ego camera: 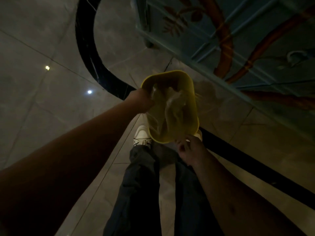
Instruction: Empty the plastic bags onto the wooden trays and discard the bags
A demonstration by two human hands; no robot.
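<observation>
Pretty dark shot, so take this with a grain of salt. Everything here sits around the yellow bin [172,106], which stands on the tiled floor [42,48] right in front of the person's white shoes [142,133]. Inside the bin there's crumpled clear plastic, which looks like the empty plastic bags [170,103], bunched up and filling most of the opening.

The left hand [142,101] is at the bin's left rim, fingers curled down over the edge or into the plastic there. It looks closed around something, but I honestly can't tell if it's gripping the rim, the bag, or both. The right hand [190,149] is just at the near edge of the bin, fingers loosely bent and pinched together. There might be a scrap of plastic in its fingertips, too dim to say for sure.

Up and to the right of the bin is a blue painted cabinet [238,40] with orange decoration, and a black curved band [88,53] runs across the floor behind the bin.

As for progress: no wooden trays anywhere in view, so I can't check the emptying part. My guess is this is the discard step, with at least one bag already in the bin. Whether more bags are waiting somewhere else, no way to know from here
</observation>
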